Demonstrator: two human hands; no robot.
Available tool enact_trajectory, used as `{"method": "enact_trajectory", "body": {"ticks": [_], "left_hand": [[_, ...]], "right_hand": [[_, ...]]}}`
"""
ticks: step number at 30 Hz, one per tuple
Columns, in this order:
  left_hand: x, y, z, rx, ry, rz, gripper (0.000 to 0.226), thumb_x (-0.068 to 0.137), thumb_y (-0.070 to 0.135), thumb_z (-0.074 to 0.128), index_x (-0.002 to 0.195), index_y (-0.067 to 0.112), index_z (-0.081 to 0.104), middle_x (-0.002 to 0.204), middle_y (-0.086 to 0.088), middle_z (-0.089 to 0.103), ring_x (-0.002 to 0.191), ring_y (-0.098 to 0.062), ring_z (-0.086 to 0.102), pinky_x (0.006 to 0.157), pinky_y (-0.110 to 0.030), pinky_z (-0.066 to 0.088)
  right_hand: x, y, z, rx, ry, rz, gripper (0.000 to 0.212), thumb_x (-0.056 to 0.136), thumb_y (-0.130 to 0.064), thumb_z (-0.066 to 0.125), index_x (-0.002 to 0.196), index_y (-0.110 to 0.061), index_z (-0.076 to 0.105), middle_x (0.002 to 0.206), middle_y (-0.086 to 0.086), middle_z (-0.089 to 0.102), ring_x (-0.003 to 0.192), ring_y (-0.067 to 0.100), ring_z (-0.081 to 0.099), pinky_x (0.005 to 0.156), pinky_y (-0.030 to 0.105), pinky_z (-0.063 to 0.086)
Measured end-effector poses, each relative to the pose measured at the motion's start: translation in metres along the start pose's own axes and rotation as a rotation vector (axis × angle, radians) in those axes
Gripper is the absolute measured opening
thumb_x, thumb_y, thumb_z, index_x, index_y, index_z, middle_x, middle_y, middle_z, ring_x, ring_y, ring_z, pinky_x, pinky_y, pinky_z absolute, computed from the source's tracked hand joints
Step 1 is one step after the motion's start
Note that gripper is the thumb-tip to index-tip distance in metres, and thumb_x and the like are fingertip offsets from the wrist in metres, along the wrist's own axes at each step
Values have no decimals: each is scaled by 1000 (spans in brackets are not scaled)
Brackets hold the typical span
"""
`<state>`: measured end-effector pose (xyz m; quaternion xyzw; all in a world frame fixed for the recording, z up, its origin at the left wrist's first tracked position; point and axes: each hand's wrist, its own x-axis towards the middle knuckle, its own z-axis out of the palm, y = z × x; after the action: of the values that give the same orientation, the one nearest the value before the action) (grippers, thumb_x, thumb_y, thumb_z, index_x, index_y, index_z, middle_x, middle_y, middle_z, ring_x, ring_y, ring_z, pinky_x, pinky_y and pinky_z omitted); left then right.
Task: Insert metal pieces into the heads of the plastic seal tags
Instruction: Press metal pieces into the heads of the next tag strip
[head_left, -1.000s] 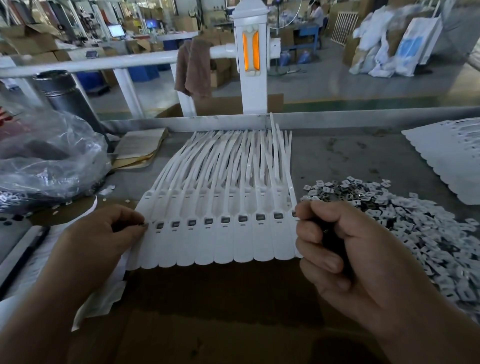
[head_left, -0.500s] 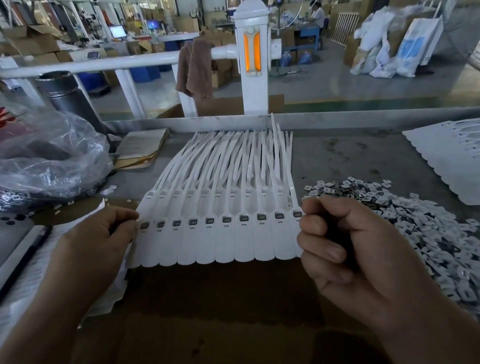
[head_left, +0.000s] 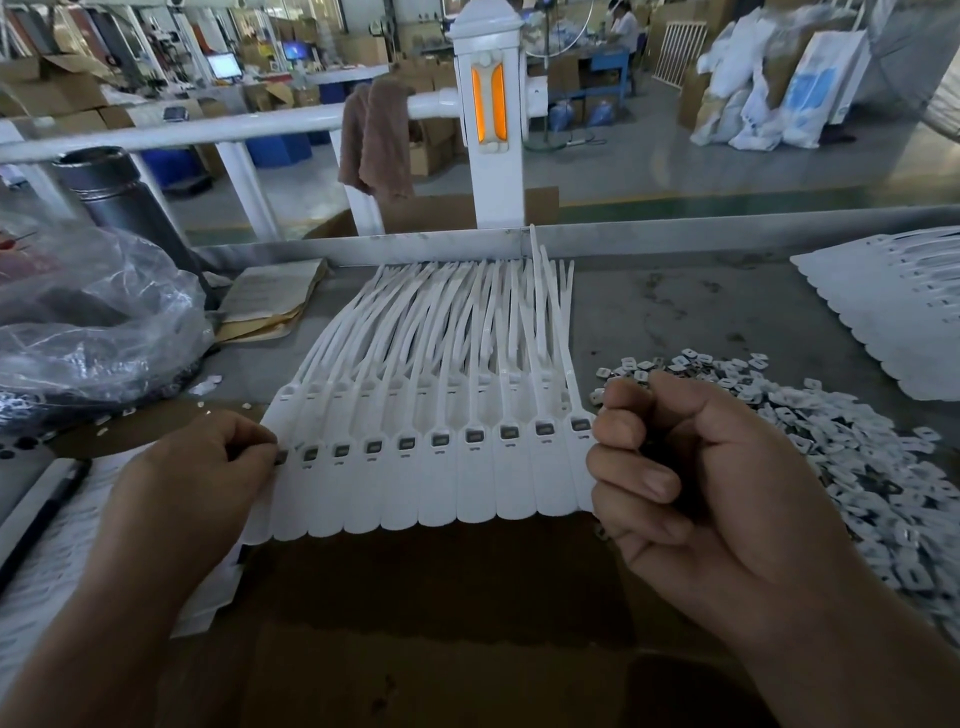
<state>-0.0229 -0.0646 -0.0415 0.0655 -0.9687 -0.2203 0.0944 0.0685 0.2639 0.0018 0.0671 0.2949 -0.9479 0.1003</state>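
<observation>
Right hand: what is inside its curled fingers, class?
The right hand is closed into a fist beside the seal tags. Only dark shadow shows between its fingers; anything held inside is covered.

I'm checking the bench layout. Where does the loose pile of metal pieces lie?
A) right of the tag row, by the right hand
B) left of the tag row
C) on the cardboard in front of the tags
A: the metal pieces spread out to the right of the tags, just beyond the right hand.
</observation>
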Motion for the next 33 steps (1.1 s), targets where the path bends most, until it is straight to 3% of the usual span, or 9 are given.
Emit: {"method": "enact_trajectory", "body": {"ticks": [11, 17, 19, 22, 23, 26, 29, 33], "left_hand": [[-2, -6, 2, -65, 44, 60, 15, 87, 35, 61, 76, 43, 56, 81, 23, 58, 79, -5, 56, 63, -30, 46], [-19, 14, -11, -153, 170, 47, 7, 91, 48, 46, 88, 49, 53, 78, 11, 61, 69, -16, 61, 63, -45, 56], [-35, 38, -19, -197, 179, 112, 7, 91, 53, 45, 88, 55, 51, 83, 12, 61, 72, -13, 61, 61, -41, 54], [-74, 90, -22, -197, 173, 347, 12, 85, 58, 44, 91, 50, 51, 81, 22, 57, 75, 3, 58, 51, -13, 42], [-87, 108, -23, -193, 141, 440, 9, 87, 55, 48, 91, 48, 52, 79, 24, 56, 79, 9, 56, 43, -10, 40], [-114, 147, -12, -237, 21, 648, 12, 84, 54, 51, 91, 44, 54, 78, 29, 53, 84, 15, 54, 64, 4, 38], [-121, 167, 4, -336, -115, 644, 23, 77, 63, 49, 92, 47, 56, 84, 27, 55, 84, 12, 53, 68, -3, 42], [-126, 181, 18, -343, -74, 644, 31, 75, 64, 49, 92, 43, 64, 86, 25, 57, 79, 9, 54, 60, -6, 41]], "right_hand": [[0, 1, -2, -20, 0, -3, 20, 88, -22, 53, 84, -5, 63, 67, 5, 51, 40, 9, 39, 29, 19, 30], [4, 0, -2, 85, 22, 5, 27, 85, -27, 55, 81, -4, 68, 72, 7, 56, 48, 12, 48, 35, 22, 39], [4, 0, -1, 156, 42, 5, 32, 84, -32, 58, 85, -2, 69, 78, 12, 60, 56, 18, 56, 42, 27, 48], [2, 1, 2, 244, 77, -14, 40, 81, -37, 65, 87, 2, 73, 88, 19, 65, 70, 27, 66, 57, 35, 57], [2, 1, 3, 262, 88, -20, 42, 82, -38, 65, 87, 3, 73, 91, 21, 66, 74, 31, 68, 61, 38, 58], [1, 2, 6, 279, 137, -32, 50, 88, -46, 63, 94, 3, 70, 91, 23, 67, 80, 37, 70, 69, 44, 59], [-1, 4, 7, 289, 146, -5, 53, 83, -49, 65, 99, 1, 67, 96, 23, 66, 90, 40, 69, 79, 50, 59], [-7, 3, 10, 276, 95, 7, 53, 81, -53, 62, 99, -4, 62, 98, 19, 61, 92, 37, 66, 91, 52, 53]]}}
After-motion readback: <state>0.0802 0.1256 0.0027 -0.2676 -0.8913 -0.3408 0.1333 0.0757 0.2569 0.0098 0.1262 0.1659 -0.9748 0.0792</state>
